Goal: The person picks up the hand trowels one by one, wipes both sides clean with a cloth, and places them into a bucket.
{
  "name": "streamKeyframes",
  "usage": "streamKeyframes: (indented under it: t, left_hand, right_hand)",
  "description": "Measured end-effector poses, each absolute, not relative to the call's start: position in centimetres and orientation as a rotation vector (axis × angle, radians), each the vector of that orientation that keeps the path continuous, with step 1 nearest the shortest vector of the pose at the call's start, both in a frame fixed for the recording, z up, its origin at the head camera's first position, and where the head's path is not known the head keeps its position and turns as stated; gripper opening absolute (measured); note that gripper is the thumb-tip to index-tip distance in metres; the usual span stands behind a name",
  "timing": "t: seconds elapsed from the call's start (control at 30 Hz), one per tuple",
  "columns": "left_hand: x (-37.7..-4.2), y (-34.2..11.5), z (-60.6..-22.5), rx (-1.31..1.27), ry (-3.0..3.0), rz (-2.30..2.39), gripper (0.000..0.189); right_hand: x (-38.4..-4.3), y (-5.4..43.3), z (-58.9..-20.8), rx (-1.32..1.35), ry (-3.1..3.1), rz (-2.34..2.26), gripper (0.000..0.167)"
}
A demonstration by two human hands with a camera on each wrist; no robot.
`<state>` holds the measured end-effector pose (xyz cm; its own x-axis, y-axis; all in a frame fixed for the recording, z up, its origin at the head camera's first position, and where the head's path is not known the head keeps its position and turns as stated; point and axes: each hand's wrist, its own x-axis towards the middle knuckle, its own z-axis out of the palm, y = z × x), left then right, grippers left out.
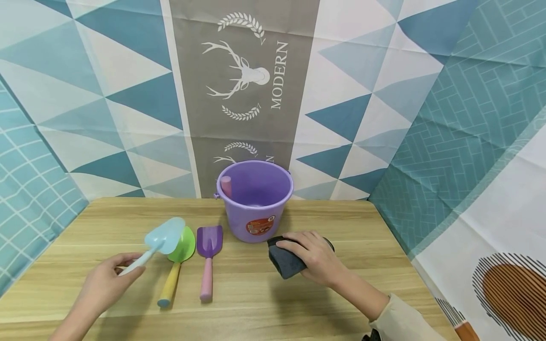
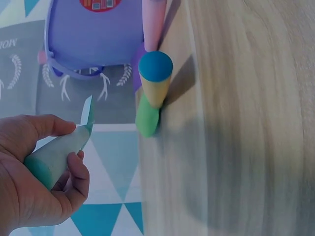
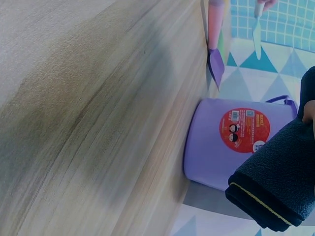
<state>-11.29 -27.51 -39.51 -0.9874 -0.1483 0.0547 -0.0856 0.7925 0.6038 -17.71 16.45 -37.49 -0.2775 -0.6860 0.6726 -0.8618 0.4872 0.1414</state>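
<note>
My left hand [image 1: 105, 283] pinches the pale handle of a light blue toy shovel [image 1: 167, 235], raised above the table at the left. In the left wrist view, thumb and fingers close round that shovel's handle [image 2: 54, 156]. My right hand [image 1: 314, 255] grips a folded dark cloth [image 1: 286, 260] in front of the bucket, above the table. The cloth [image 3: 275, 172] has a thin yellow line along its edge in the right wrist view. A green toy shovel [image 1: 183, 246] with a yellow handle and a purple toy shovel [image 1: 209, 240] with a pink handle lie between the hands.
A purple bucket [image 1: 256, 222] with a red label stands at the table's back edge. Inside it, a pink handle [image 1: 226, 186] leans on the left wall. The wooden table [image 1: 239, 312] meets patterned cloth walls [image 1: 358, 71] behind and on both sides.
</note>
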Motion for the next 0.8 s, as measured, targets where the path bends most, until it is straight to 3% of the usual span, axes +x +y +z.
streamKeyframes:
  t: [0.8]
  left_hand:
    - [-10.4,-23.9,-37.9,-0.018,-2.87,-1.035,0.039]
  right_hand:
    - [-17.8,16.3,-37.2,1.275,-2.038,0.325,0.061]
